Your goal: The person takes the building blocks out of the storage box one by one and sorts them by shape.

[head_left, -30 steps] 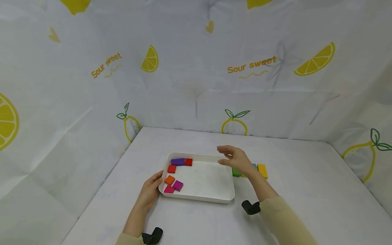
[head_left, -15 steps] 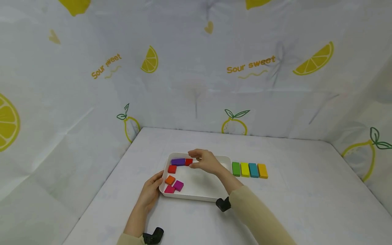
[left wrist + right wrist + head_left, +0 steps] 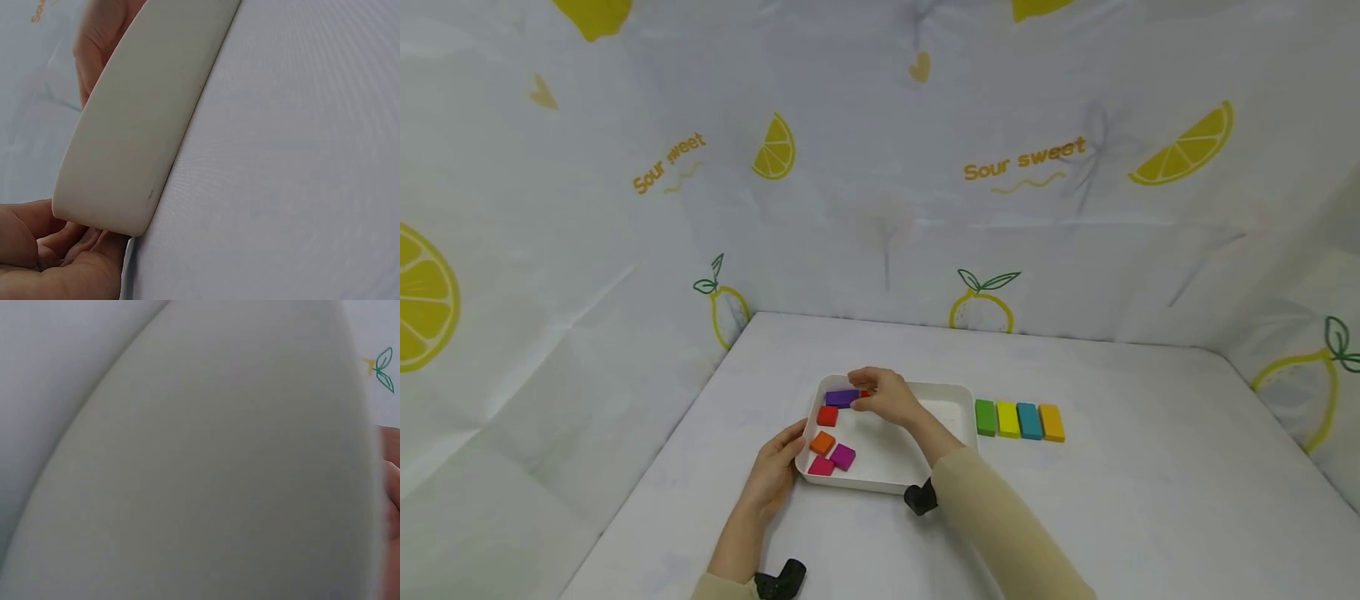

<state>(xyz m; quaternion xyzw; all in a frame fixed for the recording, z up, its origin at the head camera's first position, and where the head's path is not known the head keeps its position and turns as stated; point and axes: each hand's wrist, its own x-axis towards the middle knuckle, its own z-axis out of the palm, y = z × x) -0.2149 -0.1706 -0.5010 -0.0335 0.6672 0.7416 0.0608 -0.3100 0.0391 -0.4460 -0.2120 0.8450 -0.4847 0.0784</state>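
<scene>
A shallow white tray (image 3: 876, 454) lies on the table. My left hand (image 3: 773, 472) grips its left end, thumb at the rim and fingers bent below, as the left wrist view also shows. My right hand (image 3: 887, 398) is over the tray's far left part, thumb and fingers spread apart around the right end of a purple block (image 3: 841, 399) and a mostly covered red block (image 3: 864, 393). Nearby in the tray lie another red block (image 3: 827, 416), an orange block (image 3: 822, 442), a magenta block (image 3: 843, 456) and a pinkish-red block (image 3: 822, 466).
Right of the tray stands a row of blocks: green (image 3: 985, 417), yellow (image 3: 1007, 419), blue (image 3: 1029, 421) and orange-yellow (image 3: 1052, 422). A white lemon-printed cloth (image 3: 880, 192) hangs behind the white table (image 3: 1135, 467). The tray's outer wall (image 3: 206, 462) fills most of the right wrist view.
My right hand has moved left from above the tray's right end to the purple and red blocks at its far left. My left hand keeps its grip on the tray.
</scene>
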